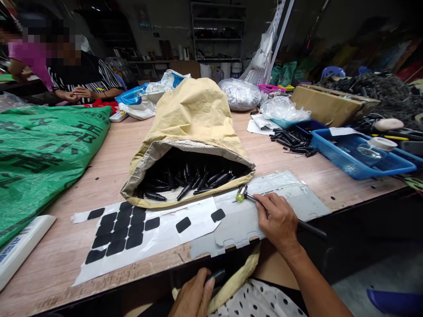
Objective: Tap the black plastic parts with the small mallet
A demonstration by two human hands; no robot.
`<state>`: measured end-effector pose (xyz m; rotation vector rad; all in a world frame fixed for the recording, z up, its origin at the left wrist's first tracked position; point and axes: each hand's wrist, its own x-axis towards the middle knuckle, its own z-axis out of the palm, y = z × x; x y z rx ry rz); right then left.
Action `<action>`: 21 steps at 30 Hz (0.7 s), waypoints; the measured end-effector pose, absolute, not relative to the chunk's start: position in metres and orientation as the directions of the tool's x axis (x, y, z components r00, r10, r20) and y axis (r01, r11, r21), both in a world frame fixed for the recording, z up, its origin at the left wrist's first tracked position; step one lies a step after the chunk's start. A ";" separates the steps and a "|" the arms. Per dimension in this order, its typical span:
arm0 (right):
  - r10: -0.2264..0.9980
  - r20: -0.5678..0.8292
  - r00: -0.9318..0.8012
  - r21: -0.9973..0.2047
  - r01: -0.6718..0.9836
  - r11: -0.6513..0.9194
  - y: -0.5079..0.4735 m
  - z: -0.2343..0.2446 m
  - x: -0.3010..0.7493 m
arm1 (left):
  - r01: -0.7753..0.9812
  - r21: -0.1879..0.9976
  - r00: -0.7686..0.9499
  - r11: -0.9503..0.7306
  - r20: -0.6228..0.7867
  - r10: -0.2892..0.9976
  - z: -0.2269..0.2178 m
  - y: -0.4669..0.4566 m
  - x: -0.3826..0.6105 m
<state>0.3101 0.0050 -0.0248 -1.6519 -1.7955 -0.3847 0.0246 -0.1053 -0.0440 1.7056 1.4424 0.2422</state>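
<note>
My right hand (279, 220) is closed round the shaft of a small hammer (242, 193) with a yellow-green face on its metal head. The hammer's head is over a grey plastic sheet (284, 193), and its black handle (312, 229) sticks out behind my hand. Below the table edge, my left hand (194, 295) grips a black part (216, 277), partly hidden by the fingers. Beside that hand runs the tan rolled rim (244, 277) of a bag in my lap. In front, a tan sack (198, 110) lies with its mouth towards me, holding many black pen-shaped parts (190, 187).
White backing paper (158, 246) carries several black square stickers (117, 235). A green woven sack (49, 149) fills the left. To the right are loose black parts (291, 141), a blue basket (357, 163) and a cardboard box (327, 103). A person (86, 79) sits across the table.
</note>
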 end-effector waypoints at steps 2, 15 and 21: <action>0.768 0.640 0.011 -0.208 0.965 0.159 0.005 -0.026 0.311 | 0.759 0.648 0.282 0.063 -0.414 0.865 -0.050 -0.105 0.024; 0.775 0.631 0.021 -0.215 0.965 0.149 0.005 -0.024 0.309 | 0.830 0.541 0.026 -0.135 0.205 0.978 0.048 0.032 0.007; 0.778 0.627 0.023 -0.224 0.963 0.152 0.005 -0.024 0.310 | 0.937 0.347 -0.023 -0.039 0.172 0.985 0.021 0.082 -0.006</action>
